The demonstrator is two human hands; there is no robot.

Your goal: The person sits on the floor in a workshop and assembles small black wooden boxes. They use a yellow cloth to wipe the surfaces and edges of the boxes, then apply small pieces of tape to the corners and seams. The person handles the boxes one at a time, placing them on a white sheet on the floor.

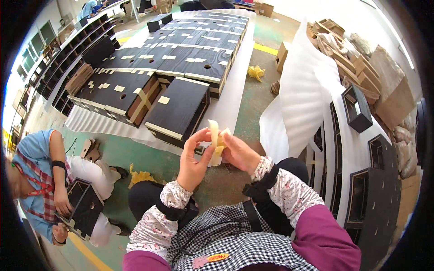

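In the head view, the left hand (193, 158) and the right hand (242, 154) meet near the middle of the frame, just above the knees, with a pale yellow tape strip (213, 130) between them. The strip's upper end curls up free past the fingers, while its lower part looks bunched. The left fingers are bent, with thumb and index drawn in on the strip, seemingly pinching it; the right thumb and fingers are closed on the bunched part, though exactly where each fingertip presses is hidden. The step in hand appears to be working the tape by hand, away from any surface. The next move would seem to call for a firm pinch at both ends and light fingers, so that the sticky side does not fold onto itself. Beyond the hands, up and to the left, a black box (178, 106) with pale tape along its edges rests on a white sheet (230, 97), beside larger black cabinets (181, 58). Crumpled yellow tape (141, 177) lies on the floor at lower left of centre, near a co-worker (34, 180) handling another box (83, 207).
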